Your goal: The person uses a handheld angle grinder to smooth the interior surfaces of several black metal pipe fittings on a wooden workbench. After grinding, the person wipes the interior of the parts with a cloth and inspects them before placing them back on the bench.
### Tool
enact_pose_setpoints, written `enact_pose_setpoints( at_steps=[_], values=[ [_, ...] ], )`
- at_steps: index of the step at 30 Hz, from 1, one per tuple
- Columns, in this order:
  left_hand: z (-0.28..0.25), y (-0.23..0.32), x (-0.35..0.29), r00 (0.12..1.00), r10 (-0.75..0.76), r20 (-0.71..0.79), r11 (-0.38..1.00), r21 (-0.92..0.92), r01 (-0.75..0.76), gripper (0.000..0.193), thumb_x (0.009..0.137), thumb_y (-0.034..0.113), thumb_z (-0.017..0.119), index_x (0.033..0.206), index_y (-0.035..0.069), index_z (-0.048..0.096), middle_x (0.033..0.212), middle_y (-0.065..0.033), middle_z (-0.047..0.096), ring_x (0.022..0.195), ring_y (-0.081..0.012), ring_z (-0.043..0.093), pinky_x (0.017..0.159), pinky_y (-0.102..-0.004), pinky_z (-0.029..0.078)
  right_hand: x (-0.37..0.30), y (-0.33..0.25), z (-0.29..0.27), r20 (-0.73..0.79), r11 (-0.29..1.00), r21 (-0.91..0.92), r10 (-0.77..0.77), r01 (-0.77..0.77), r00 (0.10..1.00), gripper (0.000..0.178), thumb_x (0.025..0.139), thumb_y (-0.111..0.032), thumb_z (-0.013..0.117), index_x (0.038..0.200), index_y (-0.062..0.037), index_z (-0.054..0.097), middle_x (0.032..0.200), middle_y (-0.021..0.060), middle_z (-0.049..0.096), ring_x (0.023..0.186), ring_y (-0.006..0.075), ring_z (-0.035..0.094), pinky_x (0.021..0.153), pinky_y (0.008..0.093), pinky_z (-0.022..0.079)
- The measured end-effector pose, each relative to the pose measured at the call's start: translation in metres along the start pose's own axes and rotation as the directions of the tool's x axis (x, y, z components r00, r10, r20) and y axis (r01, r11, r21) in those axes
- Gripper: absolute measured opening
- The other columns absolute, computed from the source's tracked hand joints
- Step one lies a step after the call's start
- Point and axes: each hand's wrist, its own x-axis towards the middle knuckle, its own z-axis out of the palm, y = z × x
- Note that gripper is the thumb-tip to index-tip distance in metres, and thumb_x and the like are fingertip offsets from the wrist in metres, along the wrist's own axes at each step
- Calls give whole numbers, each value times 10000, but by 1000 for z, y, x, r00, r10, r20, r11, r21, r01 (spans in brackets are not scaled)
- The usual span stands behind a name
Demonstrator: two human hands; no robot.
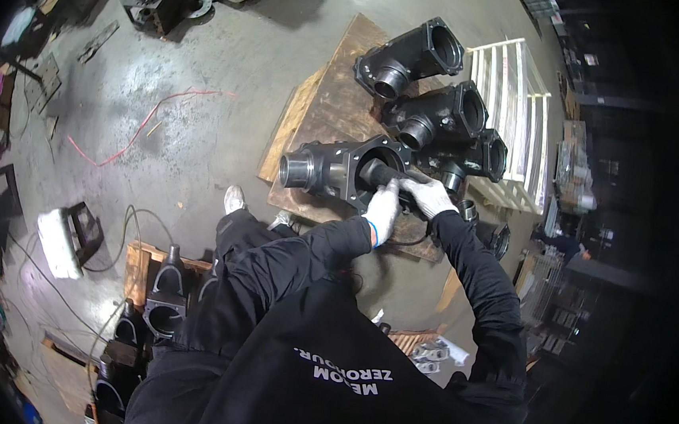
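Observation:
A black cast-metal housing [323,171] lies on its side, its bright machined neck to the left and its wide flanged opening toward my hands. In that opening sits the grey round end of a dark cylindrical hand tool [388,176]; its exact kind is not clear. My left hand [383,209], in a white glove, is closed on the tool's near side at the flange. From the right, my gloved right hand [430,196] grips its rear part, fingers partly hidden. A dark cable [410,241] curves below my hands.
Under the housing is a wooden board [352,57]. Several similar castings [435,116] stand close behind and right, beside a white slatted crate [507,106]. More castings [165,298] stand at lower left. A hose [123,251] and a red strip [152,113] lie on the floor.

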Motion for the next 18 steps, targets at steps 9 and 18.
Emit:
enact_pose_setpoints(
  at_steps=[9, 18],
  values=[
    [29, 18, -44, 991, 136, -9, 875, 469, -116, 444, 1104, 387, 369, 1270, 35, 583, 1174, -97, 630, 1037, -187, 564, 934, -348, 463, -13, -4, -23, 104, 997, 14, -83, 82, 991, 560, 932, -243, 721, 1392, 42, 576, 1177, 118, 730, 987, 139, 683, 884, 276, 537],
    [36, 12, -33, 996, -93, -18, 995, 23, 93, 397, 1093, 399, 406, 1232, 82, 601, 1085, -70, 635, 952, -186, 586, 831, -354, 496, -6, -9, -28, 132, 998, -59, -20, 28, 991, 583, 908, -237, 735, 1405, 20, 572, 1178, 143, 731, 1033, 175, 691, 915, 277, 542]
  ],
)
